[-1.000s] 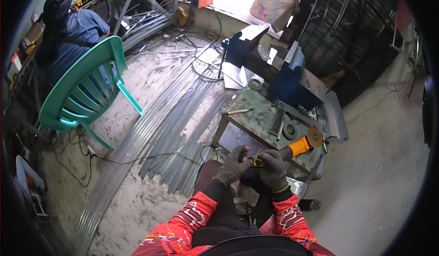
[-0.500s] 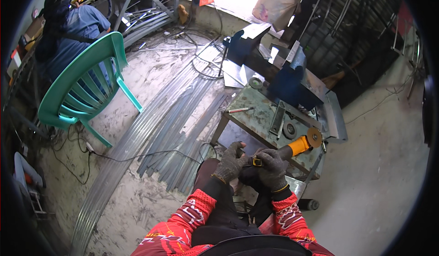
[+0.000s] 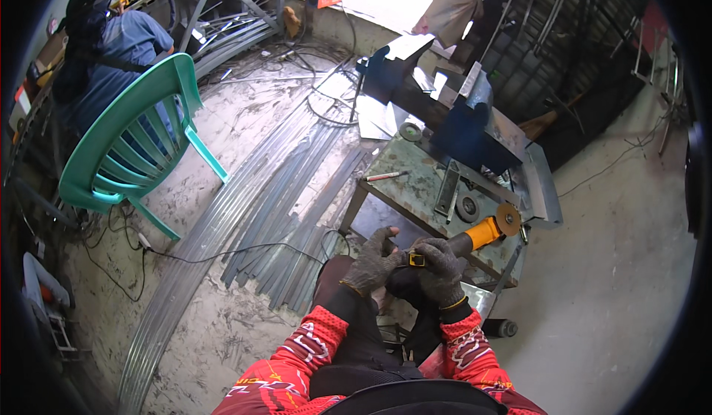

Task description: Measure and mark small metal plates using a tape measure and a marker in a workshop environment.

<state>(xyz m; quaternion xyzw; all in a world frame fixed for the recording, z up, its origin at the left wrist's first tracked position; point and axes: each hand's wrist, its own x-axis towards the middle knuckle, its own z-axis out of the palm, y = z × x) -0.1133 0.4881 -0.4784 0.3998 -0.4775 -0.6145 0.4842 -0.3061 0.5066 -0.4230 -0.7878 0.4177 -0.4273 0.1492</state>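
Both my hands wear grey knit gloves and meet above my lap, in front of a low metal work table (image 3: 404, 196). My right hand (image 3: 439, 268) is closed around a small yellow-and-black tape measure (image 3: 417, 260). Close on its left, my left hand (image 3: 371, 261) has curled fingers, with bare fingertips showing; whatever lies between them is too small to make out. Just beyond my right hand, a yellow angle grinder (image 3: 485, 233) with a brown disc (image 3: 508, 220) rests at the table's near edge, its rear end partly hidden by that hand.
The table also holds a spare grinding disc (image 3: 467, 209), a metal angle piece (image 3: 447, 189) and a marker (image 3: 387, 175). Long metal bars (image 3: 215, 222) cover the floor to the left, crossed by a cable. Beyond stand a green plastic chair (image 3: 137, 137) and a seated person (image 3: 122, 51).
My hands stay together with the tape measure in almost the same pose. The view has shifted slightly. At the back, the hanging beige cloth or trouser leg has changed shape and moved a little.
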